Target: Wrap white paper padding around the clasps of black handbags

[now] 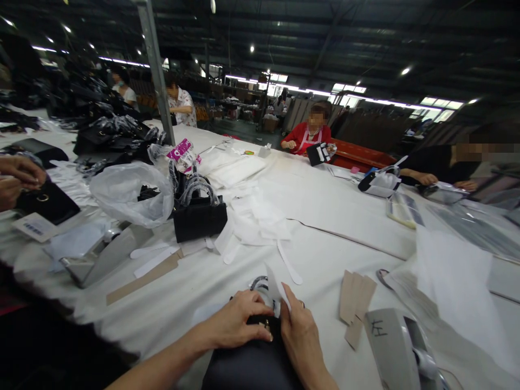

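At near edge of tabletop (174,298): grasping black bag (252,365) (left hand (241,319)), pinching white strip (277,284) (right hand (298,330)); perhaps risking creases through overtight pinching.

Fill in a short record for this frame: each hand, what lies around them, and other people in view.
Left hand: on the top of a black bag, near its metal clasp
Right hand: fingers holding a white sheet above the bag
Ahead: black handbag standing beside a translucent plastic bag
Right side: tan strips by a grey dispenser
Across table: person in red
Far left: another person's hand
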Available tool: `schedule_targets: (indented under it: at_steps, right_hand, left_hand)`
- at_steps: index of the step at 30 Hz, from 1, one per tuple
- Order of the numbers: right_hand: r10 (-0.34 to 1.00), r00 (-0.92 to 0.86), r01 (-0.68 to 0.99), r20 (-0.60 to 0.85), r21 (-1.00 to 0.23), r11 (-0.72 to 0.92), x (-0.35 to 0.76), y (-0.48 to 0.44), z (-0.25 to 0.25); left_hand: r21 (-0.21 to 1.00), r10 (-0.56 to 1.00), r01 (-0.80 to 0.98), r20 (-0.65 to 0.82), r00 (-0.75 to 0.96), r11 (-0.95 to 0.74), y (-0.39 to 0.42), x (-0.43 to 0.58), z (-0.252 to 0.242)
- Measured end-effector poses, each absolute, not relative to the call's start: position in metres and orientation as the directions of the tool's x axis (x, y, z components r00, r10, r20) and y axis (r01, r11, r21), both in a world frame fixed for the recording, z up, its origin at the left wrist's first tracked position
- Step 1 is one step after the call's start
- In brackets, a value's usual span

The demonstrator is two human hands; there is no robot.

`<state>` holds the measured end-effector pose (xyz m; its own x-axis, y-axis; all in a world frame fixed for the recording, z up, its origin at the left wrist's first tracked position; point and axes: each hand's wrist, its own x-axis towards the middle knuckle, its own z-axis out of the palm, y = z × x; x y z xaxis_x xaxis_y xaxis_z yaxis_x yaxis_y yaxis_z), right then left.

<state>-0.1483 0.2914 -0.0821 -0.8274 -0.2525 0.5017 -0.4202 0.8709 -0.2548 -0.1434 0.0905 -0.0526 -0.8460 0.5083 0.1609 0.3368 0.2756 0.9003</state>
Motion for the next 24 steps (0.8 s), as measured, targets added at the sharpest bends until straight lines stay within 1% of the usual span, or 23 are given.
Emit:
schedule_targets:
  at_steps: [2,3,6,8,11,13,16,18,21,23,24]
  right_hand:
    - [-0.287,-0.776,-0.437,0.561,-0.151,0.887,-0.148,0.294,-0.083]
    - [-0.313,-0.746,-0.452,0.588,-0.102,0.886,-0.148,0.296,-0.083]
    - [-0.38,-0.711,-0.474,0.591,-0.003,0.881,-0.148,0.298,-0.08]
    - [-0.379,-0.724,-0.449,0.576,0.022,0.893,-0.147,0.297,-0.075]
    - [-0.386,-0.686,-0.428,0.617,0.087,0.9,-0.146,0.29,-0.065]
    - [-0.48,-0.611,-0.499,0.63,0.164,0.851,-0.147,0.285,-0.058]
    - [-0.682,-0.475,-0.657,0.556,0.292,0.695,-0.149,0.279,-0.05]
    - [-0.757,-0.457,-0.697,0.467,0.341,0.631,-0.15,0.278,-0.046]
    - [-0.783,-0.519,-0.708,0.344,0.341,0.619,-0.152,0.278,-0.042]
    - [-0.785,-0.539,-0.719,0.305,0.319,0.617,-0.155,0.278,-0.042]
    - [-0.78,-0.544,-0.717,0.309,0.312,0.624,-0.156,0.277,-0.043]
  left_hand:
    - [0.785,0.548,0.46,0.188,-0.815,0.414,0.094,-0.144,-0.059]
    - [0.748,0.553,0.487,0.194,-0.81,0.452,0.097,-0.144,-0.063]
    - [0.725,0.542,0.499,0.206,-0.815,0.475,0.105,-0.147,-0.072]
    - [0.712,0.524,0.503,0.22,-0.823,0.49,0.109,-0.147,-0.073]
    - [0.712,0.493,0.503,0.249,-0.833,0.489,0.112,-0.146,-0.069]
    - [0.719,0.485,0.516,0.28,-0.828,0.465,0.112,-0.144,-0.069]
    - [0.716,0.471,0.533,0.316,-0.824,0.451,0.112,-0.14,-0.076]
    - [0.701,0.449,0.533,0.329,-0.831,0.474,0.113,-0.137,-0.084]
    - [0.679,0.44,0.544,0.344,-0.829,0.494,0.115,-0.137,-0.092]
    - [0.688,0.464,0.556,0.345,-0.816,0.466,0.117,-0.138,-0.092]
    - [0.694,0.47,0.561,0.35,-0.81,0.452,0.118,-0.139,-0.091]
